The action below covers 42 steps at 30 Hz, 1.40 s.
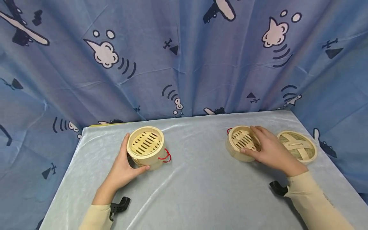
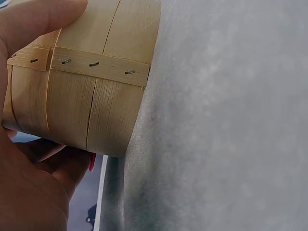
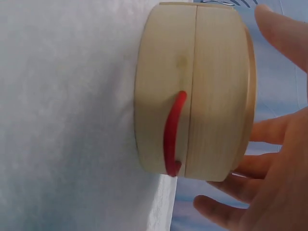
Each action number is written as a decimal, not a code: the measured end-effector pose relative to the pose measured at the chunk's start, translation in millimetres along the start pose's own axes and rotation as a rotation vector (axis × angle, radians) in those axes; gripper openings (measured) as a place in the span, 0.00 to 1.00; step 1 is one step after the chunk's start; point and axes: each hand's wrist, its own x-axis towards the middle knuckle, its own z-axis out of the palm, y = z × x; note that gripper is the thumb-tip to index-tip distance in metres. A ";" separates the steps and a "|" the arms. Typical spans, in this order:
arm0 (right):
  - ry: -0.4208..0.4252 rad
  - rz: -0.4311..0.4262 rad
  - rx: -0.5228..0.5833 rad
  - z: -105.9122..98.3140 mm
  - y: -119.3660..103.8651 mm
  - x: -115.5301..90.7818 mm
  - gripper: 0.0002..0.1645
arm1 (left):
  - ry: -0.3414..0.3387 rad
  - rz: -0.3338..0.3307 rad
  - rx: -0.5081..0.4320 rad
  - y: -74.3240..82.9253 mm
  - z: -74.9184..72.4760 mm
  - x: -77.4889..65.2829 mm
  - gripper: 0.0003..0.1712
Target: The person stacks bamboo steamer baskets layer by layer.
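Note:
On the left of the head view, my left hand grips two stacked bamboo steamer baskets. Its thumb presses along the wall and the fingers go round the far side, partly hidden. Red cord loops stick out from the stack's right side. Over at the right, my right hand is spread over another bamboo steamer basket with a slatted bottom. In the right wrist view its thumb stands apart from the rim, and loosely bent fingers lie beyond the basket. A red cord handle shows on that basket's wall.
A round woven bamboo lid lies right of the right hand, partly behind the wrist. Pale grey cloth covers the table. A blue printed curtain hangs along the back and sides. Black wrist mounts sit at both sleeves.

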 end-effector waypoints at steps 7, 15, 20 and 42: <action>-0.119 0.068 0.030 1.0 -2.1 4.4 0.77 | 0.007 0.001 -0.003 -1.3 0.4 -1.0 0.87; -0.153 0.093 0.031 -0.1 -2.6 7.6 0.84 | 0.008 0.013 -0.015 -2.5 -0.1 0.1 0.87; -0.164 0.113 0.020 -0.9 -1.9 9.2 0.86 | -0.001 -0.007 0.003 -2.9 0.1 0.8 0.88; -0.145 0.129 0.022 -2.6 -11.0 15.5 0.86 | 0.004 -0.006 -0.014 -3.8 -2.5 0.7 0.83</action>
